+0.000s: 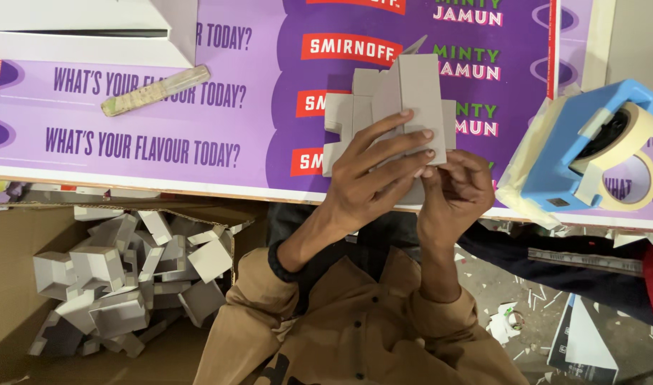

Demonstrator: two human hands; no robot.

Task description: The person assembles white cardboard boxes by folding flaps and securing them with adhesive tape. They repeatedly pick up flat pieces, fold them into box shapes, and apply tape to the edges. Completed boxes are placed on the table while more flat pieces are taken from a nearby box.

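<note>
Gripping a grey cardboard cutout with left hand and right hand.

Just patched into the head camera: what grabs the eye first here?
At centre, the left hand and right hand together hold a grey die-cut cardboard piece over a purple printed sheet covering the table. At lower left, an open brown carton holds a heap of folded grey cardboard pieces. At the right edge of the table sits a blue tape dispenser with a roll of tan tape.
</note>
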